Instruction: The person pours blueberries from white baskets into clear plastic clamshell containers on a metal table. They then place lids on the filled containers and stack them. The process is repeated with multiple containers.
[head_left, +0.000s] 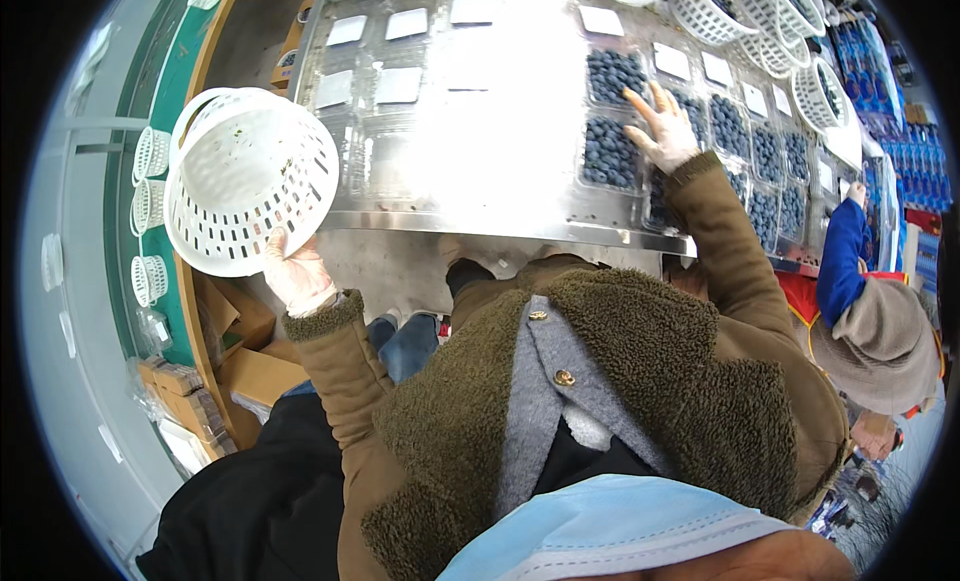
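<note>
At the left, my left hand (pixel 298 273) grips the near rim of a white slotted plastic basket (pixel 230 171). The basket is tilted and holds no fruit, only small dark and green bits. On the right, my right hand (pixel 663 129) has its fingers spread over clear plastic punnets of blueberries (pixel 612 149); whether the fingertips touch the berries, I cannot tell. Another filled punnet (pixel 613 76) lies just beyond. Both hands wear thin pale gloves. Lids with white labels stand open behind several punnets.
The punnets sit on a shiny metal table (pixel 480 221). Clear punnets with white labels (pixel 398 86) stand at its far left. More white baskets (pixel 700 16) crowd the far right. A person in blue sleeves (pixel 845 241) works at the right. Cardboard boxes (pixel 262 376) lie below left.
</note>
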Action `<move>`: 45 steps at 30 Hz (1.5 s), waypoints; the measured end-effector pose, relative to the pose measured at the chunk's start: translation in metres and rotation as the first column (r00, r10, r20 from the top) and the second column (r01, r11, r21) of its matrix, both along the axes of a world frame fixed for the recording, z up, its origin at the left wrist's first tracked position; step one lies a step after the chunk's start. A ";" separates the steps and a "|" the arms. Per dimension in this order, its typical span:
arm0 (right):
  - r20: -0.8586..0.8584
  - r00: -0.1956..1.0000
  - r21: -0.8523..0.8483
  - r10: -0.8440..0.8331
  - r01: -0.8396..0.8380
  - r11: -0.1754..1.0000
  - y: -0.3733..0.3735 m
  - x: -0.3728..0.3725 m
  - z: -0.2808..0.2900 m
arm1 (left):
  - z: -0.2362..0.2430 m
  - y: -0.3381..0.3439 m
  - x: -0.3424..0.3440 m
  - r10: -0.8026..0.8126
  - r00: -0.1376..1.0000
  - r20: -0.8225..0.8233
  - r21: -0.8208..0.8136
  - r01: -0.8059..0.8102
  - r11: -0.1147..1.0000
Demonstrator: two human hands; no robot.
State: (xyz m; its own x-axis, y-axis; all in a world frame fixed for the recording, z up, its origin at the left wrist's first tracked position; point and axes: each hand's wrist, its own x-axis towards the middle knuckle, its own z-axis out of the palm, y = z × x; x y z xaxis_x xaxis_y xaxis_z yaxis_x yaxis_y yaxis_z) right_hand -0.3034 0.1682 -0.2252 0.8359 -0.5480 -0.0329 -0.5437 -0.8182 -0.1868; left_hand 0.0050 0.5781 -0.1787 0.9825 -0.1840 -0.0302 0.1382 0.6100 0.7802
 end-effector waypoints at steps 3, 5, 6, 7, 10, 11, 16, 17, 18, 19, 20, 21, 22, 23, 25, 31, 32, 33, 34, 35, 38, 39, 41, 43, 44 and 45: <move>0.192 0.979 0.030 -0.063 0.058 0.998 0.014 0.021 0.009 | -0.013 0.008 0.022 0.051 0.999 0.005 0.032 -0.051 0.998; 0.327 0.944 -0.001 0.043 -0.045 0.999 0.039 0.057 0.016 | -0.014 0.015 0.043 0.037 0.999 -0.012 0.052 -0.037 0.998; 0.273 0.961 0.039 0.052 -0.065 0.997 0.056 0.092 0.014 | -0.015 0.015 0.057 0.026 0.999 -0.022 0.072 -0.024 0.997; 0.323 0.940 0.020 0.106 -0.119 0.993 0.083 0.128 0.012 | -0.014 0.019 0.074 0.025 0.998 -0.055 0.036 -0.023 0.999; 0.213 0.916 0.042 0.341 -0.357 0.933 0.149 0.243 0.011 | -0.016 0.027 0.112 -0.010 0.991 -0.135 -0.019 0.008 1.000; 0.093 0.931 0.045 0.352 -0.357 0.933 0.162 0.276 0.012 | -0.015 0.025 0.124 -0.029 0.987 -0.161 0.019 0.032 0.999; -0.229 0.926 0.048 0.299 -0.297 0.954 0.189 0.368 0.012 | -0.026 0.028 0.165 -0.088 0.973 -0.212 0.025 0.096 0.995; -0.235 0.931 0.057 0.278 -0.273 0.960 0.188 0.369 0.010 | -0.029 0.030 0.171 -0.068 0.976 -0.207 0.051 0.080 0.995; -0.211 0.943 0.068 0.256 -0.247 0.967 0.185 0.366 0.009 | -0.029 0.029 0.177 -0.060 0.970 -0.236 0.067 0.078 0.995; -0.212 0.951 0.063 0.226 -0.218 0.974 0.183 0.360 0.006 | -0.032 0.031 0.180 -0.078 0.964 -0.256 0.046 0.092 0.995; -0.198 0.955 0.066 0.222 -0.213 0.975 0.178 0.353 0.005 | -0.034 0.032 0.184 -0.073 0.953 -0.294 0.044 0.089 0.995; -0.175 0.964 0.065 0.202 -0.193 0.979 0.175 0.346 0.003 | -0.037 0.033 0.187 -0.062 0.950 -0.305 0.068 0.087 0.994; -0.188 0.965 0.057 0.184 -0.176 0.983 0.170 0.338 0.001 | -0.040 0.034 0.190 -0.072 0.944 -0.322 0.063 0.098 0.993; -0.194 0.966 0.054 0.171 -0.163 0.985 0.165 0.331 0.001 | -0.043 0.034 0.192 -0.077 0.940 -0.331 0.068 0.105 0.992; -0.224 0.963 0.052 0.147 -0.139 0.989 0.156 0.317 0.002 | -0.048 0.036 0.194 -0.083 0.931 -0.355 0.078 0.118 0.990; -0.294 0.950 0.026 0.108 -0.105 0.994 0.141 0.295 0.009 | -0.053 0.047 0.182 -0.023 0.906 -0.423 0.134 0.088 0.987; -0.315 0.943 0.017 0.109 -0.109 0.994 0.137 0.292 0.010 | -0.053 0.050 0.179 -0.029 0.915 -0.402 0.153 0.098 0.983; -0.339 0.934 0.013 0.114 -0.117 0.993 0.134 0.289 0.011 | -0.054 0.053 0.177 -0.025 0.915 -0.403 0.174 0.103 0.979; -0.345 0.930 0.018 0.129 -0.130 0.991 0.130 0.287 0.011 | -0.055 0.056 0.174 -0.019 0.912 -0.411 0.196 0.109 0.974; -0.321 0.934 0.024 0.156 -0.156 0.987 0.127 0.284 0.011 | -0.057 0.061 0.169 0.007 0.918 -0.396 0.191 0.075 0.979; -0.045 0.968 0.004 0.249 -0.249 0.969 0.124 0.277 0.014 | -0.067 0.075 0.152 0.053 0.912 -0.407 0.137 0.004 0.991; 0.057 0.971 0.027 0.233 -0.235 0.972 0.126 0.276 0.017 | -0.069 0.081 0.147 0.064 0.900 -0.431 0.167 0.010 0.986; 0.341 0.917 0.177 0.207 -0.278 0.944 0.137 0.279 0.026 | -0.077 0.093 0.133 0.071 0.883 -0.465 0.205 0.029 0.978; 0.435 0.886 0.388 0.162 -0.347 0.854 0.156 0.290 0.037 | -0.086 0.100 0.119 0.017 0.882 -0.470 0.194 0.084 0.977; 0.392 0.909 0.493 0.142 -0.338 0.802 0.168 0.301 0.044 | -0.090 0.102 0.116 -0.026 0.878 -0.478 0.119 0.094 0.988; 0.358 0.912 0.548 0.200 -0.379 0.746 0.179 0.316 0.051 | -0.094 0.104 0.116 -0.049 0.845 -0.533 0.038 0.082 0.996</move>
